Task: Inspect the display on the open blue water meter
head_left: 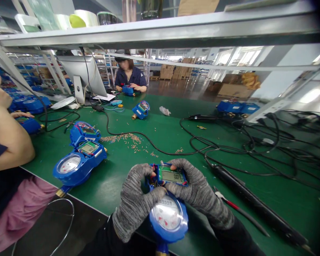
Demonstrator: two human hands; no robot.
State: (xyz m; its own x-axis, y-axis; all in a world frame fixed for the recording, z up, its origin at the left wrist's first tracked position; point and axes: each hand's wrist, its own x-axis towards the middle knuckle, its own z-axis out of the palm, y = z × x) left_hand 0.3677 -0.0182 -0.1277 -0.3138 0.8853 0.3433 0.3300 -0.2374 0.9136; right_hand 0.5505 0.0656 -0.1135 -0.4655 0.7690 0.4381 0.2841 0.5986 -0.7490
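Note:
A blue water meter [168, 220] with a round clear dial lies in front of me, its electronics box open and a green circuit board with a lit display [172, 176] showing. My left hand [138, 201], in a grey knit glove with bare fingertips, grips the box's left side near red and dark wires. On the other side my right hand [200, 190], gloved alike, has its fingers around the box's right edge and thumb at the board's lower edge. Both hands are closed on the meter. Left of them stands another open meter [72, 165] with its display exposed.
Small screws [128, 138] are scattered mid-table. A black electric screwdriver [256, 202], red-handled pliers [230, 203] and tangled cables [224, 149] lie right. A co-worker's arm [10, 135] is at left; another person [129, 76] sits opposite. A shelf [160, 33] spans overhead.

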